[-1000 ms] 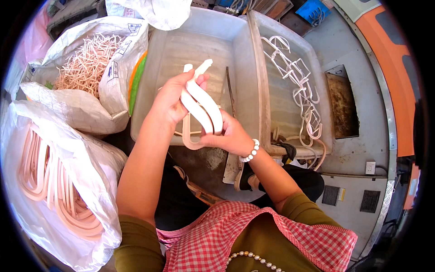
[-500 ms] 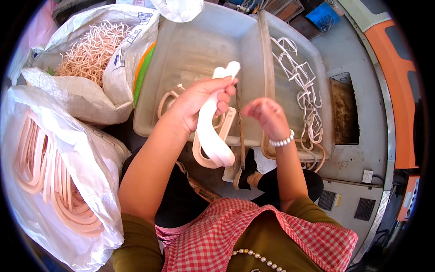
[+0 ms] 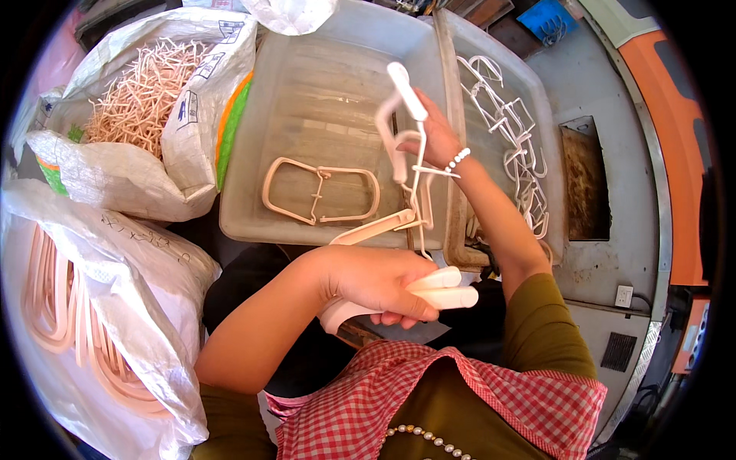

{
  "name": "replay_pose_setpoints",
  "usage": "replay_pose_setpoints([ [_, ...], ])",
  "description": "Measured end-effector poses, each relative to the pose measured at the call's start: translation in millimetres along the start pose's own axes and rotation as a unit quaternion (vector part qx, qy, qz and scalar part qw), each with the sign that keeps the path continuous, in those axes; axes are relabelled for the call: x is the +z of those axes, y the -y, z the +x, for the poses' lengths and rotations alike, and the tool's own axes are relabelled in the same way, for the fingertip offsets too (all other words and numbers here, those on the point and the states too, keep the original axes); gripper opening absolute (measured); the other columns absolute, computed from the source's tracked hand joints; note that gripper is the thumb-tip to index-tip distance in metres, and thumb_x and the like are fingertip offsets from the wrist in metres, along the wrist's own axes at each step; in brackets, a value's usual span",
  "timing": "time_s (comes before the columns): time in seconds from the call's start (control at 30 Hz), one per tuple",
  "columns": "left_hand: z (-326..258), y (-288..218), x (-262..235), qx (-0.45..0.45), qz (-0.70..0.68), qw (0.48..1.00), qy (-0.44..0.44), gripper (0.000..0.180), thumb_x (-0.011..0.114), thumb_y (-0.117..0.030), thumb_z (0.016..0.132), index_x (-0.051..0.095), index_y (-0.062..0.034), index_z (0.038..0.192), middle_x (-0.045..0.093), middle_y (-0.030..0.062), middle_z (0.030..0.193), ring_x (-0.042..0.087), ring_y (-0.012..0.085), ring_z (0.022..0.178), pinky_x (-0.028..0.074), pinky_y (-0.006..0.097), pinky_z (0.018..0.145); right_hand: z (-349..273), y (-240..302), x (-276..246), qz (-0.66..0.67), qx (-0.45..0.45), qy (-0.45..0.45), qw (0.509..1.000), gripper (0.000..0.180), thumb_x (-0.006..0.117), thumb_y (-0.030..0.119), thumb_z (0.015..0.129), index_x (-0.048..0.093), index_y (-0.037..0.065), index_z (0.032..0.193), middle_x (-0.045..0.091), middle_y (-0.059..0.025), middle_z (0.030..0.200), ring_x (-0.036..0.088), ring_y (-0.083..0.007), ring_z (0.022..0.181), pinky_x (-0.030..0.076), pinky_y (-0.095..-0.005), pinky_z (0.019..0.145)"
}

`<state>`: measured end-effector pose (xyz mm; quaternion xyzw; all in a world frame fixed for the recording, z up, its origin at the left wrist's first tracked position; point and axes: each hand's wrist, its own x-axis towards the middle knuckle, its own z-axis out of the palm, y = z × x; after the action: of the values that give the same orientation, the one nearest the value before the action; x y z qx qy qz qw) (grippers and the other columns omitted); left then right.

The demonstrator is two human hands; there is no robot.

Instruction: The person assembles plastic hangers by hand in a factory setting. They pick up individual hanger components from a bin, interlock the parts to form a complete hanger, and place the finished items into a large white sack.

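Observation:
My left hand is closed around a bunch of curved, pale plastic strips, their rounded ends poking out past the thumb, low in front of my lap. Higher up, over the near right part of a translucent tub, my right hand grips a white and pale pink plastic moulding with thin connecting runners; its fingers are partly behind it. A pale pink slotted strip slopes from the moulding's lower part to behind my left wrist. Inside the tub lies another moulding, two U-shaped pink halves joined by thin runners.
On the left, an open white sack holds many thin pink offcuts; a nearer bag holds curved pink strips. A second tub on the right contains tangled white runners. Beyond stands a grey machine panel.
My left hand has come down toward my lap with the bunched strips, turning their ends to the right. My right hand, empty before, has moved up and left and now holds a moulding.

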<state>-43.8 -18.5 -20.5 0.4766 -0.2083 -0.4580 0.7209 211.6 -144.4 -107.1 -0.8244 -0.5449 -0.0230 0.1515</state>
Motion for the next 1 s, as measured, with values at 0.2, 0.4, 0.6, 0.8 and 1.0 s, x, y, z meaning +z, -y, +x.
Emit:
replay_pose_setpoints([
  [0.2,-0.9,1.6,-2.3,-0.031,0.023,0.999,0.016,0.026,0.060,-0.022,0.090,0.051,-0.0038,0.105,0.056,0.0012,0.071,0.049,0.0065,0.055,0.041,0.021,0.049,-0.2,6.3,1.3,0.023,-0.074,0.030,0.997,0.090,0.082,0.016,0.063,0.035,0.013,0.140,0.028,-0.0181,0.147,0.032,-0.0374,0.132,0.032,-0.0416,0.108],
  [0.4,-1.6,0.4,0.3,-0.034,0.034,0.998,0.042,0.023,0.060,-0.020,0.089,0.052,-0.0034,0.102,0.055,0.0012,0.070,0.050,0.0084,0.054,0.041,0.023,0.048,-24.9,4.2,22.2,-0.014,-0.109,0.209,0.972,0.074,0.065,0.004,0.071,0.038,0.018,0.139,0.027,-0.0182,0.148,0.029,-0.0363,0.135,0.030,-0.0436,0.109],
  [0.6,-13.1,-3.9,3.7,-0.002,0.066,0.997,0.051,0.024,0.061,-0.021,0.088,0.053,-0.0026,0.101,0.056,0.0013,0.070,0.051,0.0088,0.054,0.041,0.024,0.048,-41.2,8.7,21.1,0.036,-0.040,0.241,0.969,0.089,0.069,0.008,0.068,0.024,0.012,0.145,0.025,-0.0231,0.147,0.029,-0.0370,0.135,0.028,-0.0439,0.109],
  [0.8,-12.9,-10.1,14.2,0.073,0.085,0.990,0.091,0.027,0.062,-0.025,0.088,0.054,-0.0030,0.100,0.058,0.0022,0.074,0.051,0.0077,0.055,0.042,0.024,0.049,-31.9,37.5,38.4,0.054,-0.108,0.157,0.980,0.110,0.081,0.018,0.061,0.014,0.007,0.147,0.020,-0.0236,0.149,0.027,-0.0371,0.135,0.024,-0.0460,0.111],
  [1.0,-17.9,-6.9,25.4,0.136,0.049,0.977,0.160,0.036,0.062,-0.024,0.085,0.053,0.0020,0.108,0.060,0.0071,0.084,0.057,0.0135,0.075,0.047,0.028,0.064,-12.4,84.6,55.4,0.126,-0.201,0.169,0.957,0.091,0.068,0.005,0.071,0.017,0.007,0.147,0.021,-0.0229,0.149,0.028,-0.0363,0.135,0.026,-0.0428,0.110],
])
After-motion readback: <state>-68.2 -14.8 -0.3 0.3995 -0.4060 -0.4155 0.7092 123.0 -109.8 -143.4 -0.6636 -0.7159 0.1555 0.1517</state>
